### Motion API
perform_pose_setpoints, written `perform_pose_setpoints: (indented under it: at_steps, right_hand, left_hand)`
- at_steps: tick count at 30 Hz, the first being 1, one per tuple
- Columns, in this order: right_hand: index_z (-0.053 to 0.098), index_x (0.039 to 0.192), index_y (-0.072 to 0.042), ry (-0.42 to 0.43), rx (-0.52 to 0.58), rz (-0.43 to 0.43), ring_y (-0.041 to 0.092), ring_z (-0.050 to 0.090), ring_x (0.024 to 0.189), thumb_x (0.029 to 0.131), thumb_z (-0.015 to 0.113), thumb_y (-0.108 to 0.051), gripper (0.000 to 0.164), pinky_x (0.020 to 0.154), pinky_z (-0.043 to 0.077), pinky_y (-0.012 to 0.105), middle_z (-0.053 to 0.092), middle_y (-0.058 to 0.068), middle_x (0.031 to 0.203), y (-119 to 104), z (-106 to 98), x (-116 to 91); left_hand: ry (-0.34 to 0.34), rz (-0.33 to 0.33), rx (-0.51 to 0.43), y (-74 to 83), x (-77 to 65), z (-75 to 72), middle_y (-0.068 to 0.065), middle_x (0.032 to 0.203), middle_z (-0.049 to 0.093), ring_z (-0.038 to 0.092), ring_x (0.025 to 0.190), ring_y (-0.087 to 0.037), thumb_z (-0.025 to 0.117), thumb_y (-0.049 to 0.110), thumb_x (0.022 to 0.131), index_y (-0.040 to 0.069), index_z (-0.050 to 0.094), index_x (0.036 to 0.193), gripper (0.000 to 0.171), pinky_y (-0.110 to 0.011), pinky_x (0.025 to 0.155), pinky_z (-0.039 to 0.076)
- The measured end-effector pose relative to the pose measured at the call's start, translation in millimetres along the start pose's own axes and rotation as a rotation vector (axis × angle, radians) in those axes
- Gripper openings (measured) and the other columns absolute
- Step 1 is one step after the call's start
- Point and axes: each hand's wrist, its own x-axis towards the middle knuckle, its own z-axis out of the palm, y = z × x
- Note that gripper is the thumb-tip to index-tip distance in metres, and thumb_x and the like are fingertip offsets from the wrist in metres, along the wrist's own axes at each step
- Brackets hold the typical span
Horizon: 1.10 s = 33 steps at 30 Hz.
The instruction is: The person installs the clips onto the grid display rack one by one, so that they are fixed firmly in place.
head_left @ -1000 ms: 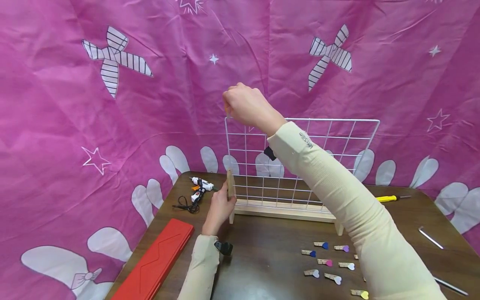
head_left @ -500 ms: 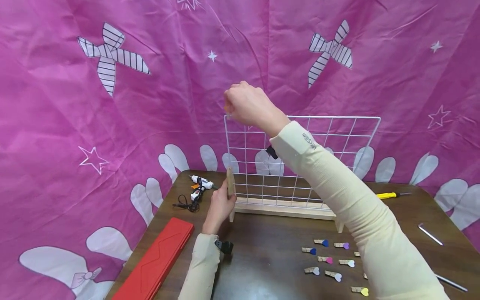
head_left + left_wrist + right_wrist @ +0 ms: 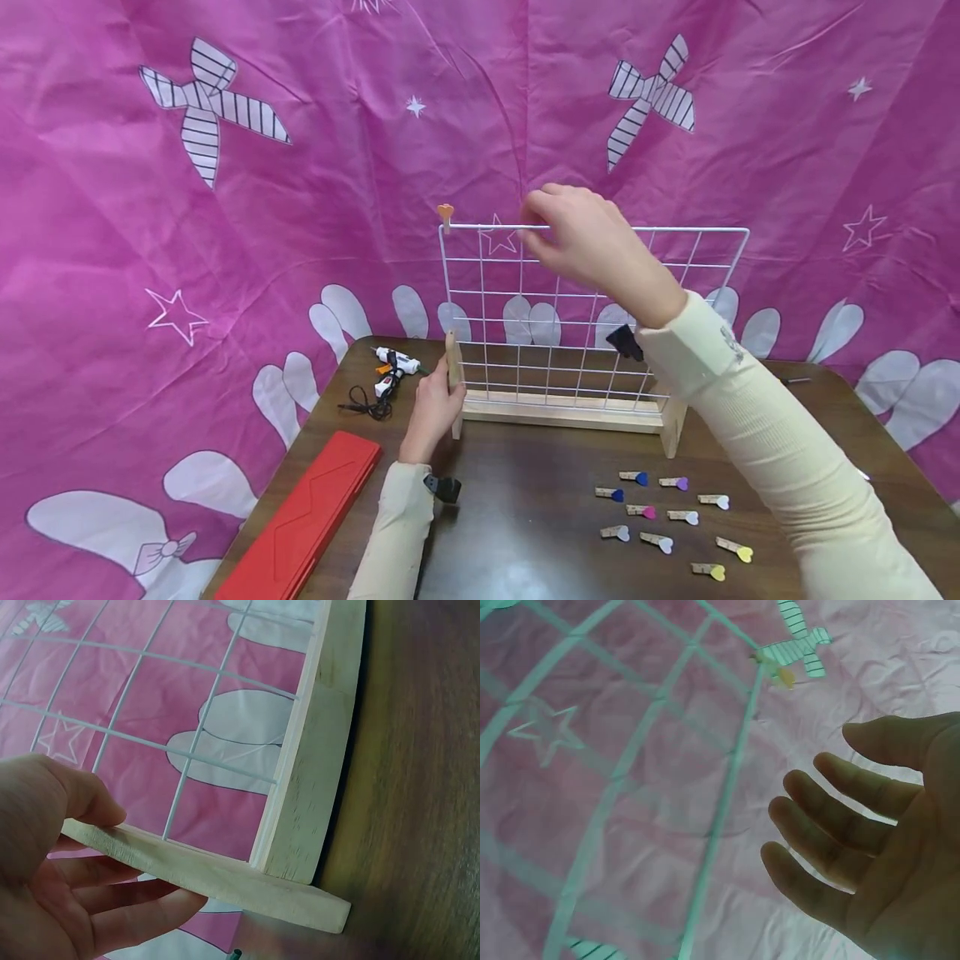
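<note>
A white wire grid (image 3: 557,321) stands upright in a pale wooden base (image 3: 562,414). On its top left corner sits a small clothespin with an orange heart (image 3: 446,213). My left hand (image 3: 433,408) grips the base's left wooden end piece (image 3: 225,881), thumb on one side and fingers on the other. My right hand (image 3: 581,229) is near the grid's top bar, right of the clothespin; in the right wrist view its fingers are spread and loosely bent with nothing in them. Several heart clothespins (image 3: 641,512) in blue, purple, pink, white and yellow lie on the table.
A long red case (image 3: 307,512) lies along the table's left side. Behind it is a white glue gun (image 3: 396,361) with a black cable. A tool tip (image 3: 797,381) shows behind my right sleeve. A pink patterned cloth (image 3: 337,167) hangs behind the table.
My right hand has let go of the orange-heart clothespin at the grid's top left corner and moved right along the top bar. The left hand keeps its grip on the end piece.
</note>
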Motion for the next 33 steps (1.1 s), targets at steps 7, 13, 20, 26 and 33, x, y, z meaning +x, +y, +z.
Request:
perform_pose_setpoints:
  at_steps: [7,13,20,26,33]
  right_hand:
    - [0.064,0.091,-0.012,-0.026,0.038,0.015,0.017,0.06,0.08,0.087,0.06,-0.02,0.01,0.068,0.048,0.037,0.061,-0.002,0.085,28.6,14.7,-60.9]
    - [0.064,0.094,-0.012,-0.069,0.094,0.0,0.016,0.06,0.078,0.087,0.061,-0.017,0.01,0.066,0.047,0.037,0.061,-0.003,0.085,50.9,37.2,-115.4]
    - [0.065,0.092,-0.016,-0.171,0.154,0.05,0.005,0.055,0.072,0.085,0.064,-0.018,0.007,0.062,0.046,0.03,0.058,-0.012,0.081,71.4,81.3,-175.9]
    - [0.066,0.09,-0.015,-0.302,0.177,0.127,0.005,0.054,0.071,0.084,0.066,-0.017,0.007,0.063,0.046,0.029,0.058,-0.012,0.081,86.6,123.4,-225.4]
    - [0.065,0.087,-0.011,-0.531,0.191,0.156,0.002,0.048,0.062,0.08,0.07,-0.015,0.009,0.053,0.042,0.027,0.057,-0.009,0.075,100.0,156.3,-266.4]
  left_hand:
    - [0.013,0.004,0.001,-0.8,1.4,-3.8,-0.02,0.104,0.064,0.063,0.085,-0.029,0.058,0.012,0.085,0.009,0.042,0.136,0.054,-0.046,0.069,0.051]
    - [0.009,0.018,0.015,-0.5,2.0,-4.5,-0.019,0.104,0.064,0.063,0.087,-0.028,0.057,0.013,0.085,0.007,0.043,0.135,0.052,-0.045,0.071,0.051]
    - [0.01,0.008,0.002,1.0,1.6,-4.4,-0.019,0.104,0.064,0.063,0.087,-0.028,0.057,0.013,0.086,0.008,0.043,0.135,0.051,-0.046,0.071,0.051]
    - [-0.003,-0.02,-0.006,3.1,-0.2,-3.2,-0.02,0.107,0.063,0.062,0.089,-0.03,0.056,0.013,0.087,0.011,0.04,0.138,0.053,-0.047,0.072,0.05]
    - [-0.022,-0.049,-0.023,3.6,-1.9,0.1,-0.021,0.112,0.061,0.062,0.093,-0.031,0.056,0.013,0.088,0.01,0.038,0.138,0.054,-0.049,0.076,0.05]
